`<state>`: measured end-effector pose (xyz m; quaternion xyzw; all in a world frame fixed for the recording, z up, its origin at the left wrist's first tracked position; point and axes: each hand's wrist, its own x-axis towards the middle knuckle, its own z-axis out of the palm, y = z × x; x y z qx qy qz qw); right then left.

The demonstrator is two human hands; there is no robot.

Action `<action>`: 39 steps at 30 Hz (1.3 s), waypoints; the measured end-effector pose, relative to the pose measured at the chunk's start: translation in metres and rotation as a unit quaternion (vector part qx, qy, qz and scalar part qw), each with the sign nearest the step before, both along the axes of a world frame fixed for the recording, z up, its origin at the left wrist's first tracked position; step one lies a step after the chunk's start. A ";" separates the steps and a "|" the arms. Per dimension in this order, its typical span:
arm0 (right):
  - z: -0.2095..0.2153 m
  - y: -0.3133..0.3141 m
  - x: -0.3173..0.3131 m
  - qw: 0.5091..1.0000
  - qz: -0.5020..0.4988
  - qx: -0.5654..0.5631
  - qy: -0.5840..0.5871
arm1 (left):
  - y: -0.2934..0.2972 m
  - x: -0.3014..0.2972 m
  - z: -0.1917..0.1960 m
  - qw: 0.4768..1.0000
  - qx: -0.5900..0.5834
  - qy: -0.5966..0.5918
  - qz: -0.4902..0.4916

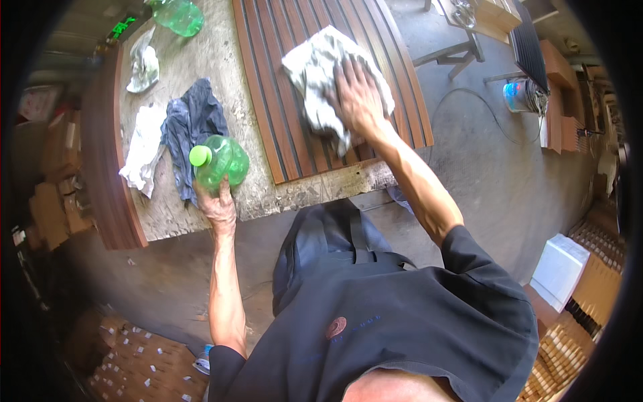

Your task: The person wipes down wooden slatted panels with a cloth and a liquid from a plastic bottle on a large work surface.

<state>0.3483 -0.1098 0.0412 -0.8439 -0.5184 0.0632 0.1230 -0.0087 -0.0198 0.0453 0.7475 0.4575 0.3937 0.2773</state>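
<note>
My left hand (217, 206) is closed round the lower side of a green clear plastic bottle (231, 163) with a lime-green cap, tilted near the table's front edge. My right hand (360, 97) lies with fingers stretched out on a crumpled white cloth (315, 70). Beneath that cloth is a brown wood panel (268, 94) with dark grooves between its slats. A dark blue-grey rag (194, 114) is just beyond the bottle, and a white rag (143, 151) lies to its left.
The panel rests on a worn, pale-stained table (167, 218). Another green bottle (181, 17) and a whitish rag (143, 63) are at the far left. A brown board (100, 147) runs along the left edge. On the floor at right stand a bucket (524, 97) and a white box (560, 271).
</note>
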 end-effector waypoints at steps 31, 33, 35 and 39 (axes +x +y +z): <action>-0.017 -0.028 -0.144 0.958 0.278 0.049 0.041 | -0.100 0.030 -0.038 0.988 0.020 0.104 -0.115; -0.016 -0.020 -0.129 0.953 0.297 0.052 0.036 | -0.100 0.041 -0.032 0.981 0.066 0.147 -0.111; -0.007 0.036 -0.097 0.960 0.277 0.049 -0.015 | -0.100 0.049 -0.026 0.972 0.092 0.188 -0.102; -0.029 0.070 -0.087 0.977 0.191 0.095 -0.020 | -0.101 0.054 -0.030 0.965 0.088 0.217 -0.122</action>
